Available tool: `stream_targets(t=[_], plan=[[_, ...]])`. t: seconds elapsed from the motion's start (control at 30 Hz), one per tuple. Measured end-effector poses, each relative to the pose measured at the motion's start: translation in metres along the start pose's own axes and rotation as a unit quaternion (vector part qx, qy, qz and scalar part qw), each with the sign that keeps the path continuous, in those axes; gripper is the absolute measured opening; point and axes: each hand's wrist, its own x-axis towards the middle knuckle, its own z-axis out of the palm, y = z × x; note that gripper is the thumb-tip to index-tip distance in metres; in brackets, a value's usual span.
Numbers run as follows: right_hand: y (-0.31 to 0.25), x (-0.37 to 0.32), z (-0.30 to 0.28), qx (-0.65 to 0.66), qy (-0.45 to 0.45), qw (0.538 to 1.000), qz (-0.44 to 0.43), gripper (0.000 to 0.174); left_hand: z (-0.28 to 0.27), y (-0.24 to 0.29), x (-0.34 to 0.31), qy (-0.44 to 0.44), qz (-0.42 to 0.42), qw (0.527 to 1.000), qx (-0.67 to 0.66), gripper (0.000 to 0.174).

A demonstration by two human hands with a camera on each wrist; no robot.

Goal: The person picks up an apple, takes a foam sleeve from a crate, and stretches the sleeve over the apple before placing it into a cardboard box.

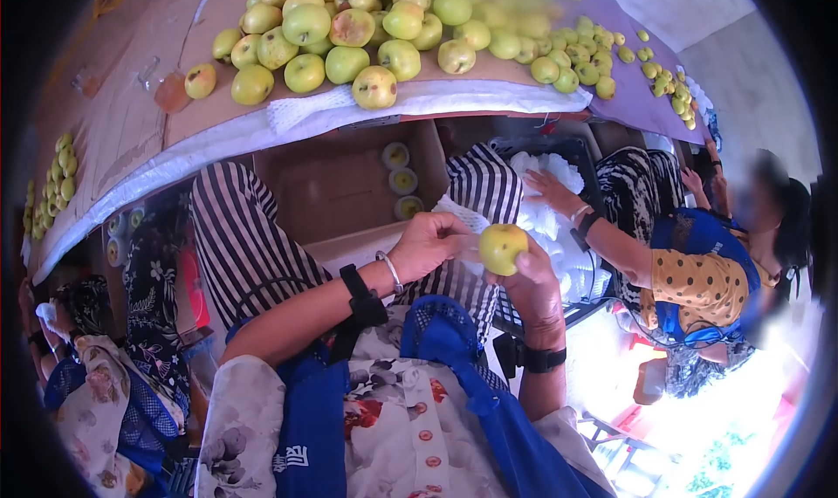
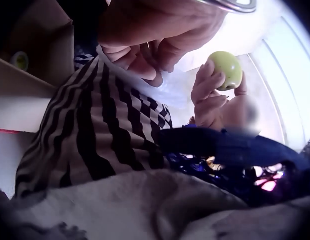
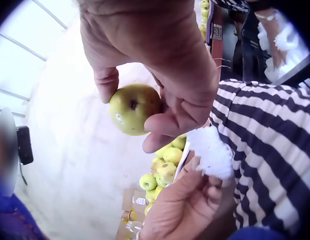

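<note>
A yellow-green apple point(image 1: 504, 248) is in my right hand point(image 1: 534, 290), gripped between thumb and fingers in front of my lap. In the right wrist view the dark hollow of this apple point(image 3: 131, 111) faces the camera. My left hand point(image 1: 426, 247), wearing a bracelet, pinches a white foam net sleeve point(image 3: 213, 152) just to the left of the apple. Part of the sleeve hides behind the fingers in the head view. In the left wrist view the white sleeve point(image 2: 171, 89) hangs below the curled fingers, apart from the apple.
Several apples point(image 1: 346, 64) are heaped on the cardboard-covered table, some with brown spots. Beneath its edge, a cardboard box point(image 1: 323, 188) holds 3 sleeved apples point(image 1: 402, 180). A black crate point(image 1: 589, 162) with white foam sleeves point(image 1: 559, 171) stands at right, where another person's hand point(image 1: 550, 190) reaches in.
</note>
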Motion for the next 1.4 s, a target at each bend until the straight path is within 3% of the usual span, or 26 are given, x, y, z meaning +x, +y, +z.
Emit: stream_targets(t=[0.17,0.2,0.23,0.33,0.43,0.57,0.7,0.8,0.9,1.0,1.1,1.2,1.3,1.4], plan=[[-0.001,0.003,-0.004,-0.144,0.126,0.982,0.013,0.056,-0.008,0.002,-0.001,0.032,-0.035,0.999,0.016,0.009],[-0.002,0.003,-0.008,-0.16,0.152,0.975,0.009,0.055,-0.008,0.001,0.001,0.037,-0.015,0.999,0.016,0.009],[-0.005,0.003,-0.011,-0.2,0.157,0.967,0.01,0.066,-0.007,-0.001,0.002,0.042,0.005,0.999,0.016,0.009],[-0.011,-0.002,-0.005,-0.266,0.164,0.95,-0.026,0.065,-0.006,-0.003,0.003,0.038,0.043,0.996,0.071,0.009],[-0.012,-0.007,0.003,-0.122,0.092,0.986,-0.073,0.049,-0.001,0.001,0.0,0.025,0.034,0.997,0.069,0.011],[-0.014,-0.007,0.006,-0.115,0.009,0.993,-0.004,0.055,0.004,0.017,-0.004,0.046,0.021,0.997,0.059,0.01],[0.015,0.006,-0.012,-0.366,0.045,0.928,-0.044,0.056,-0.001,0.014,-0.003,0.052,0.045,0.997,0.027,0.009],[0.015,0.004,-0.007,-0.336,0.078,0.937,-0.055,0.056,-0.006,0.015,-0.004,0.009,0.025,1.0,0.007,0.009],[0.009,0.004,0.0,-0.472,0.072,0.877,-0.058,0.062,-0.007,0.016,-0.004,-0.036,0.021,0.999,0.008,0.008],[0.013,0.007,-0.001,-0.577,0.07,0.787,-0.206,0.069,-0.009,0.018,-0.004,-0.057,0.025,0.998,0.019,0.006],[0.01,0.006,0.009,-0.518,0.106,0.838,-0.138,0.075,-0.011,0.018,-0.004,-0.067,0.045,0.995,0.055,0.005],[0.007,0.008,0.015,-0.527,0.109,0.824,-0.175,0.072,-0.012,0.018,-0.003,-0.063,0.073,0.991,0.096,0.005],[0.009,0.015,-0.002,-0.606,0.008,0.775,-0.179,0.067,-0.007,0.024,-0.007,-0.023,0.106,0.982,0.155,0.006],[0.008,0.017,0.007,-0.596,0.093,0.783,-0.153,0.062,0.002,0.039,-0.015,0.024,0.161,0.96,0.229,0.009]])
